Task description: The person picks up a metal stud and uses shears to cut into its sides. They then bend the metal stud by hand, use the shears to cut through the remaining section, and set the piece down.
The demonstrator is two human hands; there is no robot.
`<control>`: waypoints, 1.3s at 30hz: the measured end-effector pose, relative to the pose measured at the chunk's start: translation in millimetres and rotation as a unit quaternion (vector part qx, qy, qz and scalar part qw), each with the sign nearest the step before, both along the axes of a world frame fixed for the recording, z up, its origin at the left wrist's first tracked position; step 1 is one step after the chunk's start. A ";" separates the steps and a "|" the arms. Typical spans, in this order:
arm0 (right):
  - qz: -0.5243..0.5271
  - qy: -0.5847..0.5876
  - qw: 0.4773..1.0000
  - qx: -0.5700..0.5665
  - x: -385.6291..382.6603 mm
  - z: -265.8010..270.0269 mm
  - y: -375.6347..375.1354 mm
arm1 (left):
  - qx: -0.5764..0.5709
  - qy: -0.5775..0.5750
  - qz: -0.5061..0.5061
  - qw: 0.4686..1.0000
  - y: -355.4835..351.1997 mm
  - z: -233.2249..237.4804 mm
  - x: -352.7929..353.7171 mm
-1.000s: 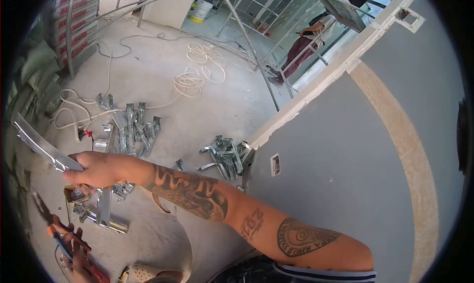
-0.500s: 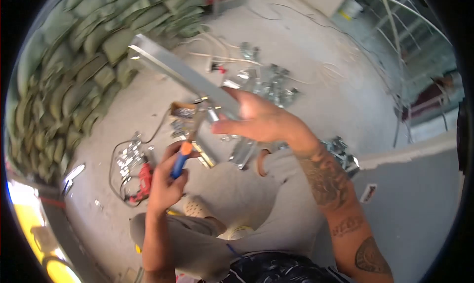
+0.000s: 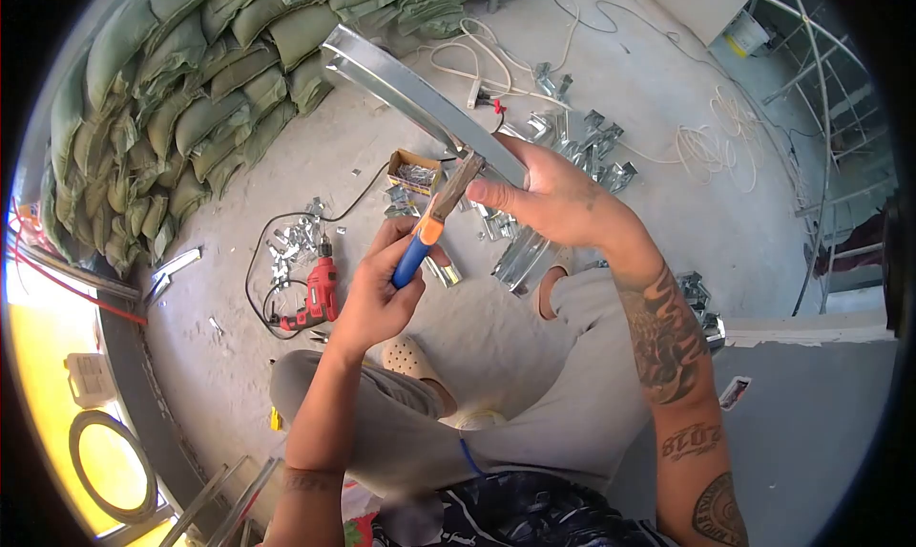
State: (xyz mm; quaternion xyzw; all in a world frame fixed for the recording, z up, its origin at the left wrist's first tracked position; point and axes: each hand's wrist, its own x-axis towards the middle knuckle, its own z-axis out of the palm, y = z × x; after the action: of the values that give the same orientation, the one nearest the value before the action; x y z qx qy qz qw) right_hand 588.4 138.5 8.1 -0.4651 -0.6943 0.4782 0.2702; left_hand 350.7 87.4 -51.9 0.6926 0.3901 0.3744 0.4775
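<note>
A long silver metal channel (image 3: 410, 91) slants from the upper left down to my right hand (image 3: 563, 196), whose fingers and thumb grip its lower end. My left hand (image 3: 386, 294) is closed around the blue and orange handle of a snips-like tool (image 3: 412, 259). The tool's worn brownish head meets the channel's lower edge, just left of my right thumb. Whether its jaws are apart is too small to tell. Below my right hand, a shorter metal channel piece (image 3: 523, 259) lies on the floor.
A red drill (image 3: 320, 294) with a black cord lies left beside small metal pieces (image 3: 294, 241). An open box of screws (image 3: 414, 172) sits ahead. Metal brackets (image 3: 596, 146) and white cable (image 3: 711, 146) lie beyond. Green sandbags (image 3: 205, 117) are stacked left; metal scaffolding (image 3: 830, 156) stands right.
Both hands, the channel and the tool have shifted right in the view, along with the floor scene. My left hand still holds the tool, and my right hand still grips the channel.
</note>
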 end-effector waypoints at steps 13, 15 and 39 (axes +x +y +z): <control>-0.060 -0.097 0.990 0.085 -7.8 -2.4 -9.1 | -0.002 0.116 0.072 0.991 -2.0 -7.1 8.5; -0.085 -0.113 0.980 0.139 -9.7 -4.7 -9.2 | 0.020 0.147 0.121 0.982 -1.7 -17.8 10.6; -0.161 -0.118 0.970 0.140 -21.0 0.0 -11.9 | -0.014 0.052 0.066 0.996 -2.6 -5.3 13.6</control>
State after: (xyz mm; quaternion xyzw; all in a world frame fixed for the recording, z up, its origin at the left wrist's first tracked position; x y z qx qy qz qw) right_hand 567.4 126.6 8.1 -0.5812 -0.6976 0.2681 0.3220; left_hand 364.3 84.8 -57.2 0.6771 0.4647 0.3626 0.4406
